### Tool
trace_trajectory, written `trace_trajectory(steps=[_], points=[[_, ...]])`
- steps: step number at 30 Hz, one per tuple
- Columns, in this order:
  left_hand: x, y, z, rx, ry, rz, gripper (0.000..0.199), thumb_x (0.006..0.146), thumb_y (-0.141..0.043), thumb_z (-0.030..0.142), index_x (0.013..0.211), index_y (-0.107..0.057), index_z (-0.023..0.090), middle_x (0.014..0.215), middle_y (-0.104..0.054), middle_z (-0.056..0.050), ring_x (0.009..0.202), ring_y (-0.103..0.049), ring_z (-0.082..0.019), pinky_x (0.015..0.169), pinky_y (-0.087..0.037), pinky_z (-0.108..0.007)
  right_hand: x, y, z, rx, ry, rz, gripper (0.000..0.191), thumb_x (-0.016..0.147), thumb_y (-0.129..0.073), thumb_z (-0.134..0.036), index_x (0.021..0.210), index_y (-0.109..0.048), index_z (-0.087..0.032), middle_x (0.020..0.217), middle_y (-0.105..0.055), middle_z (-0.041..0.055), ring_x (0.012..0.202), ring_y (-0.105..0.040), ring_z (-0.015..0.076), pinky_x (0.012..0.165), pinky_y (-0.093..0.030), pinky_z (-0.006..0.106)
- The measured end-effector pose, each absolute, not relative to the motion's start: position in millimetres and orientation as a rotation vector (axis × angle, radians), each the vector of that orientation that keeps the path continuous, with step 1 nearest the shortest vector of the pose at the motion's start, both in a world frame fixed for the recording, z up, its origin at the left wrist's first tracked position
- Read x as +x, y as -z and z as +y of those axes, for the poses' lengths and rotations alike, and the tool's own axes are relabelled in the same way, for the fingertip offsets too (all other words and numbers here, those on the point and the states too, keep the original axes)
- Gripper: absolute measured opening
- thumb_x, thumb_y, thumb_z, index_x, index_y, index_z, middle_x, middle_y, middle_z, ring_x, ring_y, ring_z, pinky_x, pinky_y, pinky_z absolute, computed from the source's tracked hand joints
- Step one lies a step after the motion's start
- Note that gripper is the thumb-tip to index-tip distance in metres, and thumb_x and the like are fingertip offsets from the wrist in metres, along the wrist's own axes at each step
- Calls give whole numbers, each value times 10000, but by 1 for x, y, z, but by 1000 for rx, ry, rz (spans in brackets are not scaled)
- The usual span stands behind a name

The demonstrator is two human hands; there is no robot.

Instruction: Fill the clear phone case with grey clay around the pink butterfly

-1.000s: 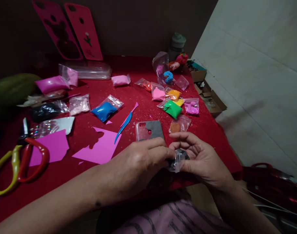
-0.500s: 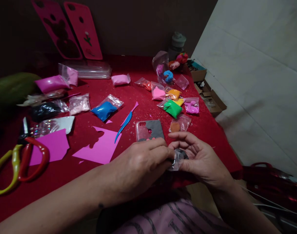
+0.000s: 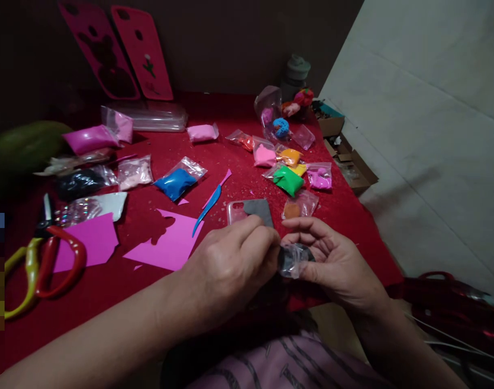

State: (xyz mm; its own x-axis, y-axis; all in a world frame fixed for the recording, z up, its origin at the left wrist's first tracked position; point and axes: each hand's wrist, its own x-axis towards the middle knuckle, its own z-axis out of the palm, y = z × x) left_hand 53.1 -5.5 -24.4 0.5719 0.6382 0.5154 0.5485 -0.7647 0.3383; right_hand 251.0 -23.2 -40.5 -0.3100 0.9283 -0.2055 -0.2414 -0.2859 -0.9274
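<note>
My right hand (image 3: 336,254) holds a small clear plastic bag (image 3: 296,262) with dark grey modelling clay in it, gripped between thumb and fingers. Just left of the bag's edge, my left hand (image 3: 238,259) is closed, its fingertips pinched together; whatever they hold is hidden. Under and behind that hand lies a phone case (image 3: 259,207), clear at its left and covered with grey clay at its right; its lower part is out of sight. Beyond my right fingers rests a bag of brown clay (image 3: 292,209).
A blue modelling knife (image 3: 207,209) lies by cut pink sheets (image 3: 177,243). Red-and-yellow-handled scissors (image 3: 48,259) are at the left. Several bags of coloured clay, including green (image 3: 288,180) and blue (image 3: 177,182), are spread behind. Two pink phone cases (image 3: 139,54) lean at the back.
My left fingertips have drawn back left from the bag, and more of its grey clay shows. My right hand stays nearly in place around the bag. The view has shifted slightly.
</note>
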Motion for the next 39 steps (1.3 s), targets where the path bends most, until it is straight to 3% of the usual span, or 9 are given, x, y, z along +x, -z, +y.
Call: trace_trajectory(steps=[4, 9, 13, 18, 23, 29, 33, 39], points=[[50, 15, -2, 2526, -936, 965, 98, 894, -523, 110, 851, -593, 162, 769, -639, 2, 685, -603, -93, 612, -456, -192, 252, 42, -24, -1016, -1732, -1049, 524, 647, -845, -157, 1105, -602, -230, 901, -641, -8, 779, -639, 105, 683, -555, 213], [46, 3, 1, 2305, -682, 799, 167, 868, -502, 64, 975, -607, 138, 856, -619, -21, 730, -580, -98, 670, -468, -205, 253, 43, -25, -1019, -1726, -1039, 526, 651, -841, -161, 1110, -594, -228, 903, -636, -9, 772, -637, 104, 667, -555, 206], [46, 9, -1, 2328, -656, 822, 33, 876, -554, 125, 892, -578, 140, 850, -583, -27, 712, -544, -118, 619, -446, -221, 253, 43, -26, -998, -1768, -1046, 531, 673, -828, -135, 1134, -580, -226, 919, -637, -9, 765, -634, 89, 672, -552, 193], [48, 15, -1, 2409, -613, 788, 75, 934, -513, 148, 922, -587, 141, 836, -613, -17, 686, -567, -118, 611, -451, -220, 250, 43, -26, -1037, -1749, -1091, 536, 665, -829, -125, 1130, -577, -212, 903, -658, -3, 762, -639, 94, 669, -542, 188], [51, 18, -4, 2479, -688, 793, 161, 948, -489, 138, 857, -620, 119, 766, -596, -18, 644, -553, -119, 582, -437, -226, 248, 40, -30, -1048, -1592, -1176, 489, 715, -787, -112, 1146, -594, -240, 945, -673, 2, 822, -661, 100, 711, -539, 184], [51, 28, -21, 2633, -793, 744, 115, 949, -469, 131, 941, -583, 130, 786, -566, -19, 630, -493, -144, 514, -383, -271, 257, 31, -43, -1184, -1289, -1627, 370, 773, -723, -94, 1070, -672, -308, 992, -711, -47, 905, -670, 90, 807, -507, 143], [50, 18, -24, 2594, -725, 645, 189, 956, -396, 104, 961, -584, 100, 820, -598, -54, 645, -507, -153, 503, -413, -266, 263, 30, -53, -1236, -1150, -1750, 447, 794, -705, -107, 1145, -631, -373, 1036, -711, -67, 924, -676, 94, 815, -505, 139], [53, 9, -26, 2599, -751, 643, 195, 909, -436, 84, 949, -626, 67, 771, -634, -80, 636, -554, -169, 510, -462, -271, 259, 31, -54, -1117, -1114, -1762, 326, 806, -644, -74, 1030, -636, -311, 986, -704, -33, 932, -678, 135, 817, -534, 202]])
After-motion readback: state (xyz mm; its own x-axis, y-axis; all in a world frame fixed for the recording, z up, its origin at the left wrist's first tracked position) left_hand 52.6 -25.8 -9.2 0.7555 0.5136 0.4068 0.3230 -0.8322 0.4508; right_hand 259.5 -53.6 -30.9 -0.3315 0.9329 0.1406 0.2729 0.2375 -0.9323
